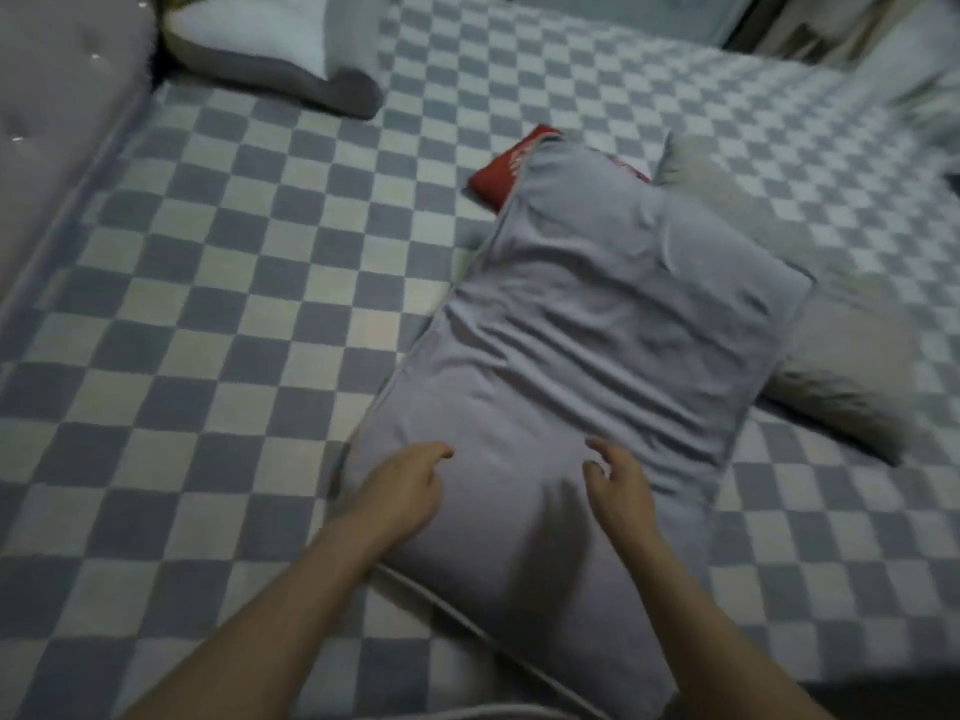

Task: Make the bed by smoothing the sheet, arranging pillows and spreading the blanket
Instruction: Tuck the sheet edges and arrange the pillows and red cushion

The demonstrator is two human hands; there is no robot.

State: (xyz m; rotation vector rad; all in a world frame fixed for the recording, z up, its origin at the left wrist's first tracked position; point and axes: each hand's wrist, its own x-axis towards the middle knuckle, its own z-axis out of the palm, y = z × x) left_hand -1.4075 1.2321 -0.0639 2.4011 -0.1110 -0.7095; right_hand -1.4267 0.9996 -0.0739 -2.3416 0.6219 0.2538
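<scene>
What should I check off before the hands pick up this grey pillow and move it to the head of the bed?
1. Both hands at the grey pillow: ok. Left hand and right hand sit over its near end.
2. Firm grip: not ok. Fingers are loosely curled and pinch no fabric.
3. Pillow free to lift: not ok. It lies on a red item and partly over a beige pillow.
4. Sheet smooth along the path: ok. The checks lie flat.
5. Room at the headboard: ok. Only the white pillow sits in the corner.
6. Blanket located: cannot tell.
</scene>
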